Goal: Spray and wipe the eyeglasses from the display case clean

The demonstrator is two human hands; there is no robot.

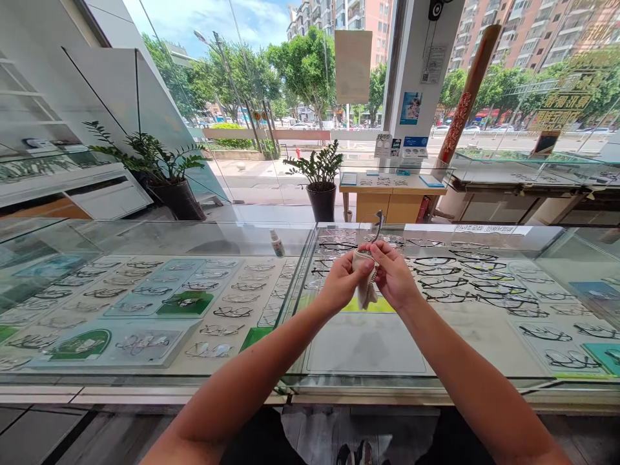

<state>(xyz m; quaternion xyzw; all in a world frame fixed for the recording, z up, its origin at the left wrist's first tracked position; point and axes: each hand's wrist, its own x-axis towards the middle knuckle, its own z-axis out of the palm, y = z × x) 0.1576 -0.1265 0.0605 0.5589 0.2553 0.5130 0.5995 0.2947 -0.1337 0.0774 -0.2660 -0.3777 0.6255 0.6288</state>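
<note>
Got my left hand [341, 282] and right hand [396, 276] both pinched shut on a beige cleaning cloth [366, 287] wrapped round dark thin-framed glasses [378, 226], just above the glass display counter [145, 378]. One temple pokes straight up and the rest is hidden by the cloth. A small white spray bottle [277, 244] stands on the counter off to the left, well apart.

Bright daylight pours through the windows [271, 97] at twelve o'clock. The glass counter [368, 352] shows pale glare from nine to three; edges bow.
</note>
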